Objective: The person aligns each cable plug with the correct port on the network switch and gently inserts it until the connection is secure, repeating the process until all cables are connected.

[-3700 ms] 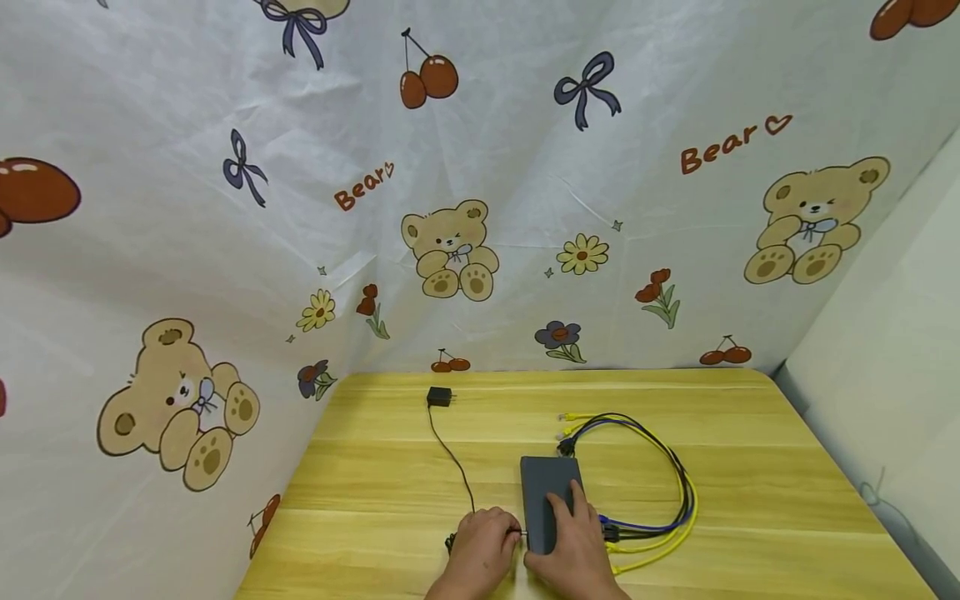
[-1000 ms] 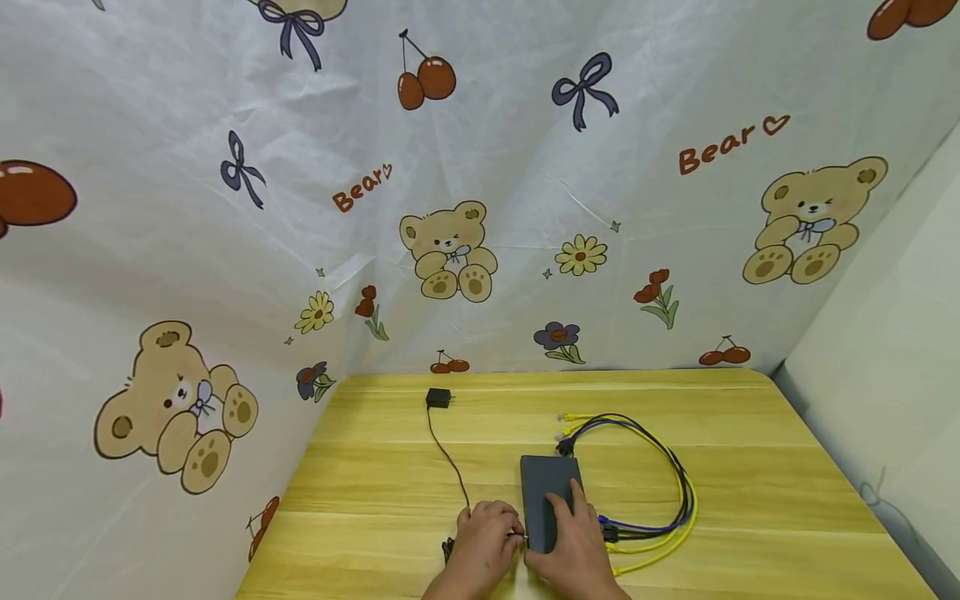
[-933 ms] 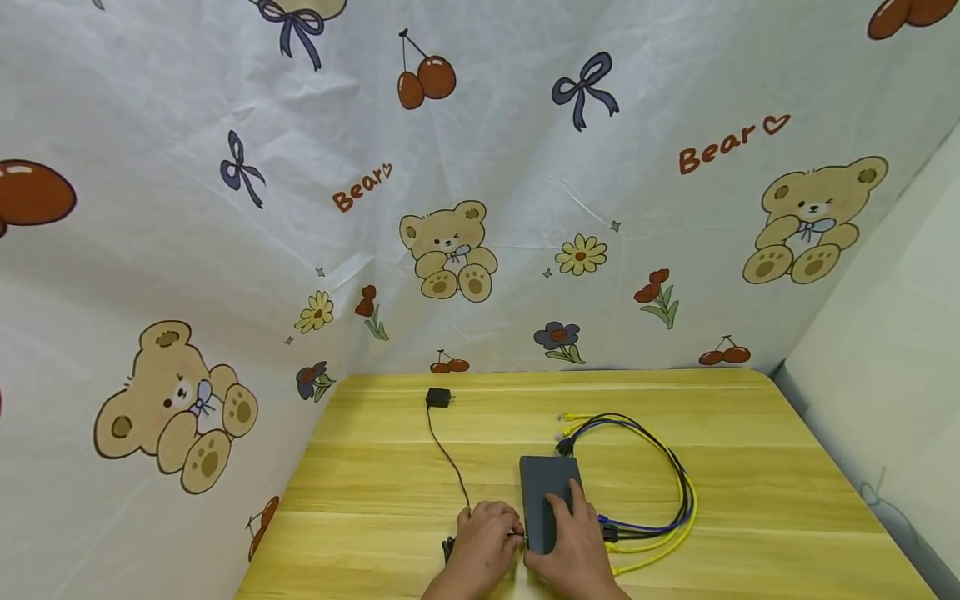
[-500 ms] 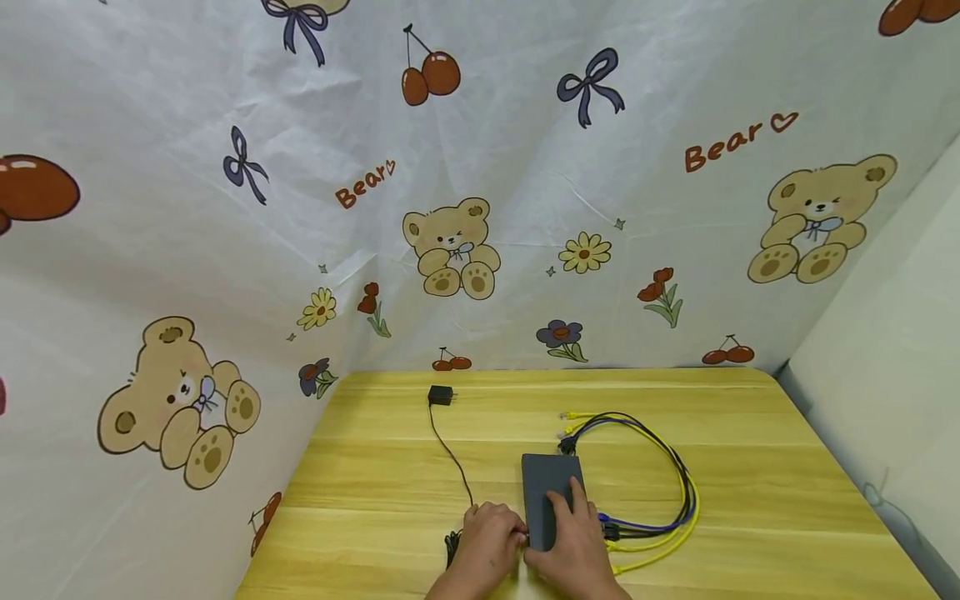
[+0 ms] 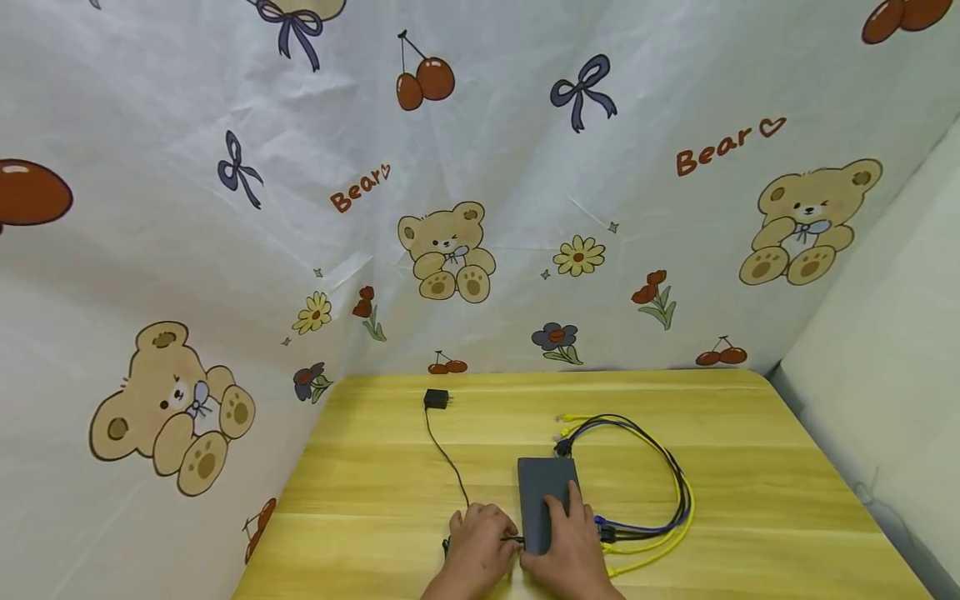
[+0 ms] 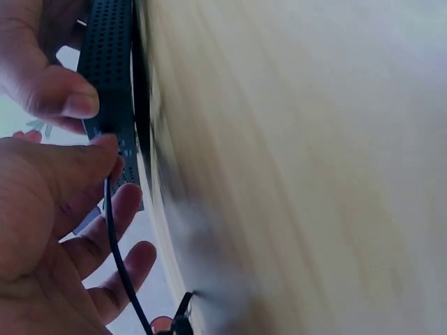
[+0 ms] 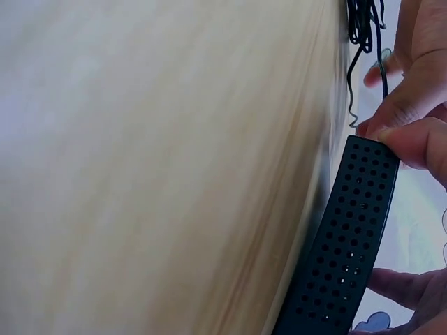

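A dark grey box, probably a network switch (image 5: 542,492), lies flat on the table; its long side shows rows of vent holes in the right wrist view. My right hand (image 5: 572,554) grips it, thumb at the near end and fingers spread over the top and far side. At its left edge, my left hand (image 5: 476,550) pinches the plug end of a thin black power cord (image 6: 115,241) between thumb and index finger. The plug sits against the switch's port face, mostly covered by the fingertips. The other left fingers are loosely bent below the cord.
The cord runs back to a black power adapter (image 5: 437,399) at the rear left. A tied cord bundle (image 7: 360,24) lies by my left hand. Yellow, blue and black cables (image 5: 686,492) loop from the switch's right side to the back. A bear-print curtain (image 5: 517,167) hangs behind.
The silver tip seen between the left fingers and the switch earlier no longer shows; black plug now meets the edge. My left fingers have drawn slightly back left; right hand keeps its grip.
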Action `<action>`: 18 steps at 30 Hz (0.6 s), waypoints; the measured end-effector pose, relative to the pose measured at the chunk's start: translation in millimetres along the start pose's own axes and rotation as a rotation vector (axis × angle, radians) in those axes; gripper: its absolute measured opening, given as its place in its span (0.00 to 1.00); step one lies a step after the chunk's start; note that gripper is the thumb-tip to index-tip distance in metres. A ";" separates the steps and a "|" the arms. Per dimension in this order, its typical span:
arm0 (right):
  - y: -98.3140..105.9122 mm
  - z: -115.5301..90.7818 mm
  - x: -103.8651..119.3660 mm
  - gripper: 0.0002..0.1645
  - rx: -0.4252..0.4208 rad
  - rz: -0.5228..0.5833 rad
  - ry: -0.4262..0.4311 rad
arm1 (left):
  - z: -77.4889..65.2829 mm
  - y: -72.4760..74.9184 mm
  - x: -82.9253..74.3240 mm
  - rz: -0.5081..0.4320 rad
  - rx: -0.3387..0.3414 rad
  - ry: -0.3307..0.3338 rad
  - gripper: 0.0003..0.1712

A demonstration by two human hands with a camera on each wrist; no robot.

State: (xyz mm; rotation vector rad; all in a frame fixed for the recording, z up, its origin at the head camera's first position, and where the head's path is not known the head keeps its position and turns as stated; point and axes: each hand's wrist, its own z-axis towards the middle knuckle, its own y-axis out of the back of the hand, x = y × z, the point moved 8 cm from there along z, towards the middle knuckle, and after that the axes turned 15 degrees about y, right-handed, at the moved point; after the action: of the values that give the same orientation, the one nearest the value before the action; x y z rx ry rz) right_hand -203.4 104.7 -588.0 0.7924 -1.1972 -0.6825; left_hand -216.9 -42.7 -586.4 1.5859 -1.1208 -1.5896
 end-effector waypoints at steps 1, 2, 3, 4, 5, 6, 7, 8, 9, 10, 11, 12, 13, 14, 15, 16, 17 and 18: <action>-1.5 0.1 0.5 0.53 0.006 -0.002 -0.001 | -0.4 -0.7 2.5 -0.003 0.008 0.011 0.05; -2.4 0.1 1.0 0.53 0.009 -0.003 -0.003 | -0.6 -1.3 4.4 -0.006 0.014 0.021 0.06; -3.1 0.3 1.8 0.53 0.012 -0.007 -0.002 | -0.4 -1.6 5.5 -0.005 0.015 0.024 0.06; -3.3 -0.1 2.2 0.53 0.013 -0.011 -0.003 | -0.4 -2.1 5.4 -0.002 0.013 0.021 0.07; -2.9 -0.3 3.0 0.53 0.012 -0.015 -0.002 | -0.2 -2.1 4.8 0.002 0.012 0.017 0.06; -2.6 -0.3 3.8 0.53 0.011 -0.020 -0.001 | -0.2 -1.8 3.7 0.005 0.007 0.011 0.06; -2.5 -0.3 4.6 0.53 0.012 -0.024 -0.001 | -0.2 -1.3 2.5 0.008 -0.001 0.006 0.06; -2.6 -0.3 5.3 0.53 0.014 -0.026 -0.002 | -0.2 -1.2 2.0 0.012 -0.006 0.001 0.06; -2.7 -0.2 5.9 0.53 0.015 -0.028 -0.003 | -0.4 -1.0 1.5 0.012 -0.011 -0.006 0.05; -2.8 0.5 6.2 0.53 0.018 -0.031 -0.003 | -0.4 -0.4 0.9 0.010 -0.016 -0.013 0.06; -3.3 1.2 6.3 0.53 0.021 -0.034 -0.004 | -0.3 -0.2 0.4 0.009 -0.018 -0.018 0.06; -3.9 1.7 6.2 0.52 0.024 -0.038 -0.004 | -0.1 -0.1 0.3 0.006 -0.017 -0.020 0.06; -4.2 2.0 6.1 0.52 0.028 -0.040 -0.003 | 0.0 0.0 0.3 0.008 -0.016 -0.021 0.06; -4.6 2.1 6.1 0.53 0.034 -0.045 -0.001 | 0.1 -0.2 0.5 0.011 -0.013 -0.022 0.06; -5.2 2.2 5.9 0.53 0.040 -0.050 0.001 | 0.4 -0.8 1.2 0.011 -0.007 -0.019 0.07; -6.0 2.2 5.7 0.53 0.049 -0.055 0.005 | 0.7 -1.3 1.9 0.012 -0.002 -0.013 0.08; -6.3 2.0 5.7 0.54 0.058 -0.058 0.009 | 1.2 -2.5 3.1 0.012 0.007 -0.004 0.09; -6.0 1.9 6.0 0.55 0.066 -0.060 0.015 | 1.6 -3.7 4.2 0.012 0.013 0.003 0.10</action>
State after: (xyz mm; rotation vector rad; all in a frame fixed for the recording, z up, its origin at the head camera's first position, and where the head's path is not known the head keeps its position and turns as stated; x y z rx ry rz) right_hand -204.1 96.2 -589.4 0.8900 -1.1912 -0.6873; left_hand -218.3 -44.5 -591.7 1.5865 -1.1387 -1.5752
